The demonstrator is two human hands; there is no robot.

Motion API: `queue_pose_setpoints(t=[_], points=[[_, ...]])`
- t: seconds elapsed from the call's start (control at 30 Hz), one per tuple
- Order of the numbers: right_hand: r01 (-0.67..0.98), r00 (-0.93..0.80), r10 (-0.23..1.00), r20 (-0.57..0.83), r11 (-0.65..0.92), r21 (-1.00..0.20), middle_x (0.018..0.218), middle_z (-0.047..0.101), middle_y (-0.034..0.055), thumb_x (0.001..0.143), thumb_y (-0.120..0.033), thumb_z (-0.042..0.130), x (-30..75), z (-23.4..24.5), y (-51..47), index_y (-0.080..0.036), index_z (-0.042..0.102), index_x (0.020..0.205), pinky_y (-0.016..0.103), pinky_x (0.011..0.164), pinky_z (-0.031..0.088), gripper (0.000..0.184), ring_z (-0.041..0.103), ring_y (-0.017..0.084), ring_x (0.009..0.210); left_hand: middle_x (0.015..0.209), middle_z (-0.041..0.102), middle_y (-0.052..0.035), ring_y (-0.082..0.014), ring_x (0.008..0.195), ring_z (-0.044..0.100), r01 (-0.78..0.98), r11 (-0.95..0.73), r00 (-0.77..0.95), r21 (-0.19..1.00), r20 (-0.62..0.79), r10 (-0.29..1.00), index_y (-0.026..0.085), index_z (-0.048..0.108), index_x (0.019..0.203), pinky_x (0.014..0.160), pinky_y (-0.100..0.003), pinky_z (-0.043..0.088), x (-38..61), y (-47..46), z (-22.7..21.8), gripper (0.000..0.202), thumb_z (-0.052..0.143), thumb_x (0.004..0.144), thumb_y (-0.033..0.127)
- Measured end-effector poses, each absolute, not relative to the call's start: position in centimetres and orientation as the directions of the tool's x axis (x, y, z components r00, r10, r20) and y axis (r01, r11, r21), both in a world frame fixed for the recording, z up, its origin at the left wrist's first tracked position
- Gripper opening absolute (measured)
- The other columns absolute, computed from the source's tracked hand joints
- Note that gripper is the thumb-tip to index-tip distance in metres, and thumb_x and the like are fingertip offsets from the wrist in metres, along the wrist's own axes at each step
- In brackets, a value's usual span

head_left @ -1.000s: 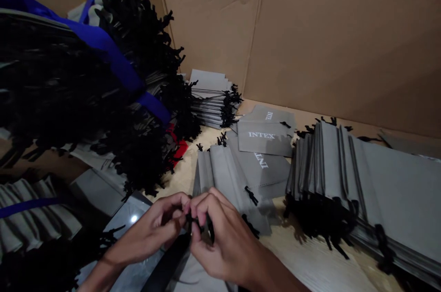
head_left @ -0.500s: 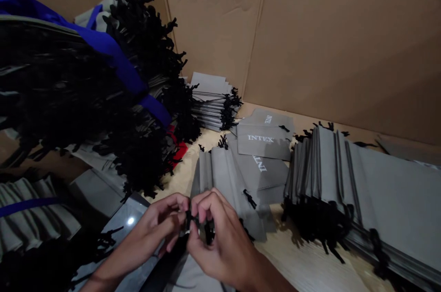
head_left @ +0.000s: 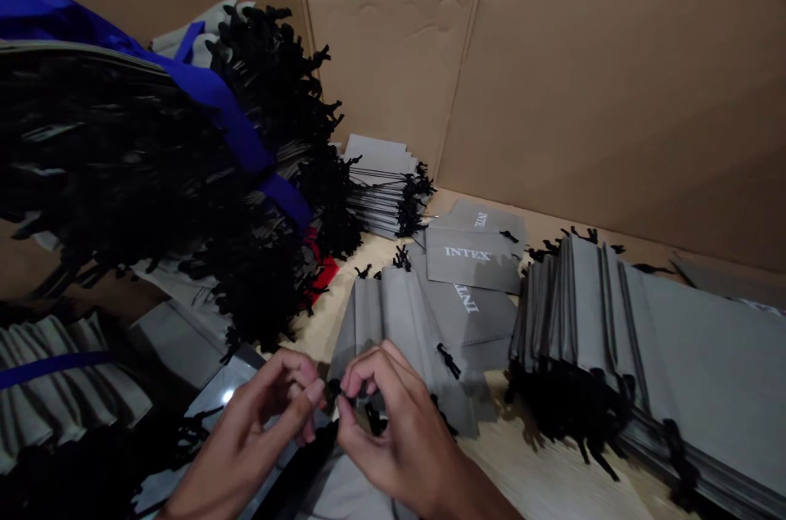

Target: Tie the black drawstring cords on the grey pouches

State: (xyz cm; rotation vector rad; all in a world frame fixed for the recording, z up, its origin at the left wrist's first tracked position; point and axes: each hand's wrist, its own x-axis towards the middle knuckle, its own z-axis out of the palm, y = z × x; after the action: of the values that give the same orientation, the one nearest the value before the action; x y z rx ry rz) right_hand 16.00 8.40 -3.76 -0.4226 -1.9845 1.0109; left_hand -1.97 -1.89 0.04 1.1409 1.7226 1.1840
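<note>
My right hand (head_left: 399,422) pinches a black cord (head_left: 335,391) between thumb and fingertips, low in the middle of the view. Just left of it is my left hand (head_left: 264,413), its fingers curled and its thumb against the index finger; whatever it holds there is too small to make out. Below both hands lies a grey fabric pouch (head_left: 350,491), partly covered by my wrists. Grey drawstring pouches (head_left: 399,307) with black knotted cords spread just beyond my right hand. One flat pouch (head_left: 463,258) shows white INTEX lettering.
Bundles of pouches with a thick mass of black cords (head_left: 258,258), tied with blue straps (head_left: 221,106), rise on the left. A pouch stack (head_left: 377,176) stands at the back. More folded pouches (head_left: 583,299) lean at right. Cardboard walls (head_left: 614,94) enclose the surface.
My left hand has drawn back slightly to the left from the cord, opening a small gap between the hands. My right hand keeps its pinch. The view has shifted a little.
</note>
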Motion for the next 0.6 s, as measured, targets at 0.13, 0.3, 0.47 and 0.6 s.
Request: queue_pose_setpoints(t=[0.13,0.3,0.47,0.6], points=[[-0.087,-0.613,0.595,0.520,0.604,-0.793,0.097,0.065,-0.0016,0.092,-0.007,0.059,16.1,-3.8,8.5,-0.026,0.052,0.104,0.030,0.089,0.047,0.023,0.061,0.017,0.093,0.101,0.081,-0.0015,-0.0208,0.096,0.077,0.275,0.220,-0.277,0.936,-0.142,0.950,0.030,0.072,0.132,0.087,-0.023,0.060,-1.8,-2.1,-0.8,0.038,0.074,0.101,0.052],[-0.079,-0.675,0.607,0.420,0.507,-0.859,0.098,0.061,-0.0003,0.083,-0.006,0.060,16.4,-3.0,8.4,-0.025,0.055,0.105,0.028,0.085,0.047,0.029,0.059,0.018,0.097,0.089,0.082,-0.0029,-0.0211,0.084,0.076,0.198,0.218,-0.316,0.956,-0.148,0.937,0.022,0.081,0.110,0.076,-0.024,0.062,-1.5,-1.8,-1.9,0.035,0.080,0.094,0.054],[-0.016,-0.721,0.628,0.292,0.407,-0.913,0.112,0.064,0.0004,0.084,-0.004,0.055,16.2,-1.1,9.5,-0.026,0.061,0.115,0.025,0.080,0.051,0.039,0.063,0.015,0.093,0.097,0.084,-0.0017,-0.0199,0.089,0.081,0.409,0.099,-0.319,0.907,0.041,0.947,0.027,0.082,0.105,0.081,-0.021,0.063,-1.7,-1.5,-2.0,0.014,0.076,0.098,0.037],[0.015,-0.839,0.449,0.308,0.585,-0.811,0.146,0.064,0.0034,0.086,-0.009,0.061,15.5,0.8,11.9,-0.027,0.060,0.139,0.032,0.105,0.051,0.056,0.067,0.020,0.123,0.101,0.083,0.0018,-0.0163,0.090,0.081,0.673,-0.066,-0.224,0.737,0.289,0.931,0.032,0.080,0.105,0.084,-0.017,0.061,-2.0,-1.0,-0.8,0.014,0.074,0.097,0.022]])
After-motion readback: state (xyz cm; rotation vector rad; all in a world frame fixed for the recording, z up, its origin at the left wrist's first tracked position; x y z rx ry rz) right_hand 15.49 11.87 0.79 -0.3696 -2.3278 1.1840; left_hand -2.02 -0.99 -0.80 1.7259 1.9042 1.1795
